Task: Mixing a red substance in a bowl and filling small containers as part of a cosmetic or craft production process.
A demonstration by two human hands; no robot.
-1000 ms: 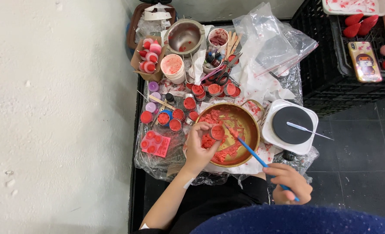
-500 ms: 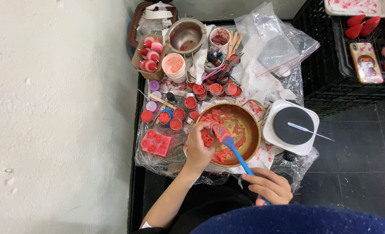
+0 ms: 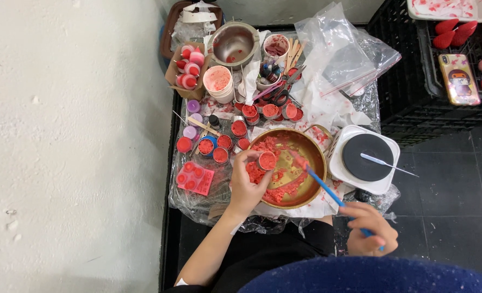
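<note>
Head view looks straight down at me as I sit at a small counter (image 3: 360,100) wrapped in clear plastic. My left hand (image 3: 247,187) pinches a little round tin (image 3: 266,160) full of red wax and holds it just over the gold bowl (image 3: 318,163). The bowl has red crumbly lumps (image 3: 257,173) in it. My right hand (image 3: 368,236) is curled tight around a blue stick tool (image 3: 323,187), low and near my lap. The tip of the tool reaches up into the bowl, close to the tin, with a bit of red on it. I think I am at the filling step: scooping red stuff from the bowl and packing it into the tin. For the next move I would need to keep the tin level and bring the tip right over its open top, slowly, so no crumbs fall on the plastic. More small tins (image 3: 240,128) with red tops sit in rows just past the bowl, and a pink tray mold (image 3: 195,178) lies to the left of it. A white square plate with a black disc (image 3: 367,157) stands right of the bowl, with a thin white pick (image 3: 388,164) lying across it. Farther back I see a steel pot (image 3: 233,43), a paper cup (image 3: 218,81), scissors (image 3: 278,96) and clear bags (image 3: 344,49). A phone (image 3: 459,78) lies on a black crate (image 3: 404,81) off to the right.
</note>
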